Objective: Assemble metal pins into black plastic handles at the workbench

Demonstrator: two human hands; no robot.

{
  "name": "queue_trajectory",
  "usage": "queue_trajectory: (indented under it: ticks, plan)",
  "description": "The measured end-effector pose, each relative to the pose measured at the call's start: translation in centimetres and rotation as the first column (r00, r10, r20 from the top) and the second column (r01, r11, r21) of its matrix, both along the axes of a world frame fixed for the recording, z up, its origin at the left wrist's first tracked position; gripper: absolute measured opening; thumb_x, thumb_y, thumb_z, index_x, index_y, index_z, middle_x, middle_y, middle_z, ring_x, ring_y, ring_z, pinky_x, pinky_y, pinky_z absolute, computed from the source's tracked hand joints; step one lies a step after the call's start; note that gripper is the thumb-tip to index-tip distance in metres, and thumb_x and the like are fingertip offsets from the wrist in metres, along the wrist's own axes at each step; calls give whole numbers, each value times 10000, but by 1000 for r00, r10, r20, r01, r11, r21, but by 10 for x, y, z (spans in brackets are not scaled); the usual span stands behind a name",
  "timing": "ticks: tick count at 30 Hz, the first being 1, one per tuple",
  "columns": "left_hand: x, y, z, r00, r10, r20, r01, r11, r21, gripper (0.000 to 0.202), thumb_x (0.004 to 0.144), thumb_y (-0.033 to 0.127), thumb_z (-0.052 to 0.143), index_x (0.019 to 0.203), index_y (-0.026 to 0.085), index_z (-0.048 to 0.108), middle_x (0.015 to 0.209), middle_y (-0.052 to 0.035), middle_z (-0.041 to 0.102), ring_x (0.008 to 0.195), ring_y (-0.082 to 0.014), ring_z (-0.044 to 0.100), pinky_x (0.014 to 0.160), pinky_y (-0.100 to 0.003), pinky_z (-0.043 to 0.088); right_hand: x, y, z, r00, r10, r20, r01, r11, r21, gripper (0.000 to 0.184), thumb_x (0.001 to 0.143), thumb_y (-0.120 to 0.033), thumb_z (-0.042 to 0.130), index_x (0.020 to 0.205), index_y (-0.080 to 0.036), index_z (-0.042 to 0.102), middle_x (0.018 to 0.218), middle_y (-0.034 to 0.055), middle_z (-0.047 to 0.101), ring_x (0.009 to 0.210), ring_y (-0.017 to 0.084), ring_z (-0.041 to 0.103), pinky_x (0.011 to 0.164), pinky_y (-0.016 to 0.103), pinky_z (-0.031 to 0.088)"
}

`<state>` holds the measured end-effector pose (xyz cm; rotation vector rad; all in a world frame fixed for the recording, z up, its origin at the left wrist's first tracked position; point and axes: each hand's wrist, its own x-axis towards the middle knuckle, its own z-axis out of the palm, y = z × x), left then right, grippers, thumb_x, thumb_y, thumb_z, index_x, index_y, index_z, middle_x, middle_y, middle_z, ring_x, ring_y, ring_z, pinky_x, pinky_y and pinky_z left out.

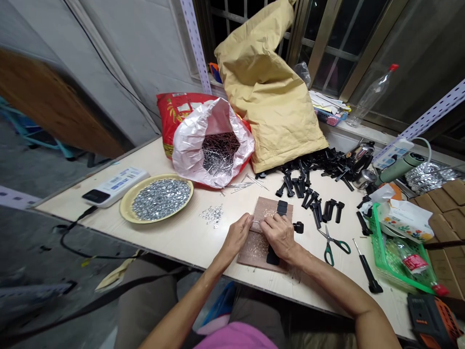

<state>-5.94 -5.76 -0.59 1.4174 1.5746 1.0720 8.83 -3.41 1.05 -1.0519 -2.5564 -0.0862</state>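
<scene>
Both my hands work over a brown perforated board (254,252) lying on a pale wooden table (174,237). My right hand (279,236) is shut over a long black plastic part (272,255), whose ends show above and below the fingers. My left hand (236,238) pinches a thin metal nail (256,222) close to that part. A short black plastic piece (298,227) lies just right of the board. Further right, many similar black plastic parts (308,182) form a loose heap. Behind my hands, a white sack (220,152) holds dark-headed nails, and a brass plate (136,208) holds silver washers.
Green-handled scissors (332,247), a black screwdriver (367,273) and a green plastic basket (385,257) lie on the right. A tan sack (269,92) leans against a barred window. The table's front edge (145,254) runs close to my forearms.
</scene>
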Motion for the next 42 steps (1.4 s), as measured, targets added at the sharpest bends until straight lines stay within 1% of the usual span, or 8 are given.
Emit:
queue_trajectory:
  ticks: [9,18,23,29,33,38,39,42]
  plan:
    - [-2,-1,-2,996,64,64,-64,998,1,377,811,541,341,583,242,317,538,61,294,535,-134,338,544,-252,336,-4,-1,-1,998,-26,64,22,997,70,218,944,-175,440,811,-207,610,755,36,616,715,167,525,612,293,334]
    - [-2,-2,0,997,77,-5,-77,997,12,348,811,524,295,606,245,329,541,57,332,532,-138,367,539,-256,336,-5,-1,8,987,-100,-124,48,928,-368,147,931,-208,469,828,-193,572,758,1,607,672,132,577,581,226,389]
    - [-2,-5,1,997,83,-2,-83,997,10,345,815,520,290,609,245,319,548,57,323,538,-137,360,542,-255,331,-8,-2,5,989,-118,-85,94,966,-242,184,937,-262,461,830,-182,587,816,52,630,712,155,574,584,248,362]
    - [-2,-5,2,997,81,-9,-81,997,6,340,818,513,290,615,242,320,546,61,317,534,-133,351,546,-254,336,-9,-2,9,977,-169,-131,65,819,-570,274,953,-259,410,728,-184,548,677,-10,600,601,116,539,543,214,331]
    - [-2,-5,2,996,92,-9,-92,996,12,337,815,511,288,616,242,321,548,61,316,539,-133,354,548,-254,339,-11,-2,8,966,-189,-178,93,892,-442,223,925,-290,461,767,-176,570,767,39,608,674,143,541,583,237,338]
    - [-3,-5,1,998,64,6,-64,998,-16,336,804,515,289,614,241,327,543,60,332,531,-130,353,546,-256,332,-10,4,-1,942,-185,-279,-101,636,-765,421,972,-397,304,741,-161,565,541,-25,500,447,99,416,466,213,318]
    - [-3,-5,1,998,66,9,-66,998,-16,337,804,516,291,614,240,329,541,60,333,530,-130,355,543,-255,331,-10,5,-1,938,-182,-295,-114,641,-759,407,970,-401,315,774,-157,574,557,-24,513,457,99,426,470,211,326]
    - [-2,-5,0,994,103,33,-103,995,-8,344,814,520,289,620,240,335,539,64,324,518,-127,348,530,-251,326,-10,2,0,948,-141,-285,-22,866,-500,239,942,-326,428,861,-169,588,728,19,593,630,124,524,570,224,371]
